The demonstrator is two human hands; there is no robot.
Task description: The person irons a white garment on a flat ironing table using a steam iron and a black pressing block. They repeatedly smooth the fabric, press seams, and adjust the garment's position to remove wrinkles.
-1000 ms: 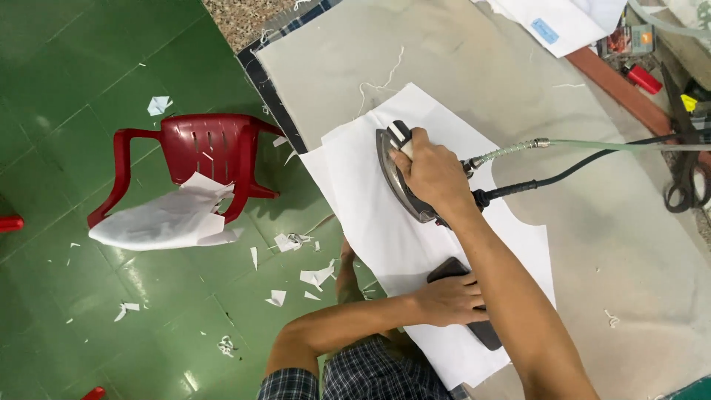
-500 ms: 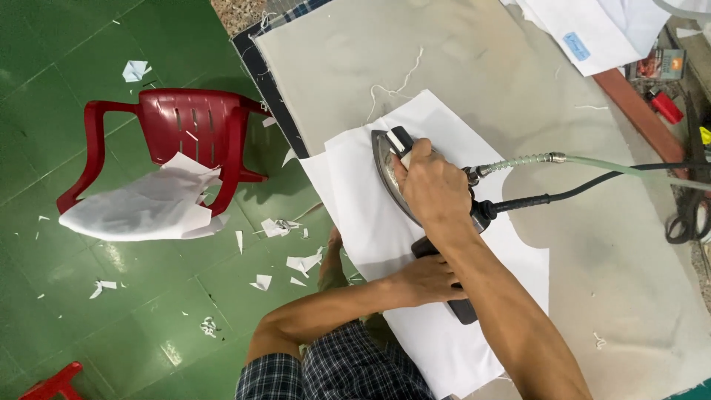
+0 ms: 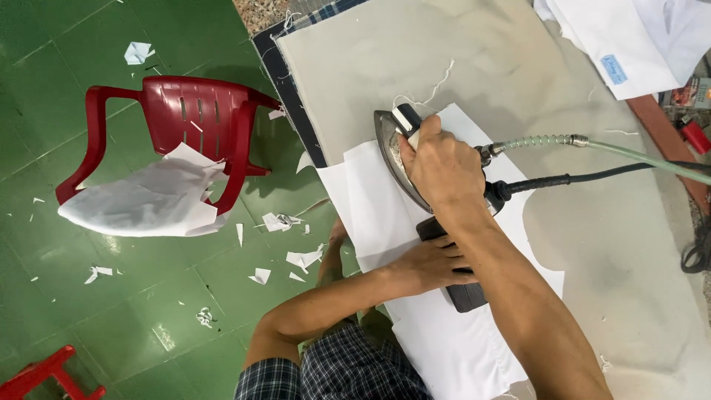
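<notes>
the right hand [image 3: 443, 167] is wrapped shut round the handle of a steam iron [image 3: 404, 159], fingers curled fully over, so the handle itself is mostly hidden. the iron's soleplate is laid flat on the white fabric [image 3: 385, 215], nose pointed toward the far edge of the table. the left hand [image 3: 433, 263] is spread flat, fingers apart, pressed on the fabric just behind the iron and touching a dark flat block [image 3: 463, 292] that lies partly under the forearm; whether the block is gripped or only rested on can't be told.

for a good pass, judged from this view: the plate is best kept level, the cloth held taut w/ the flat hand, and the fingers kept clear of the plate's heel. the green steam hose [image 3: 592, 144] and black cord [image 3: 578, 178] are trailed off to the right and should be kept off the pressed area.

the fabric is laid on a grey padded table [image 3: 518, 67], one edge hung over the near side. further out, a red plastic chair [image 3: 200, 118] w/ white cloth [image 3: 148, 200] piled on it is stood on the green floor [image 3: 74, 74], paper-like scraps [image 3: 296, 259] scattered about.
</notes>
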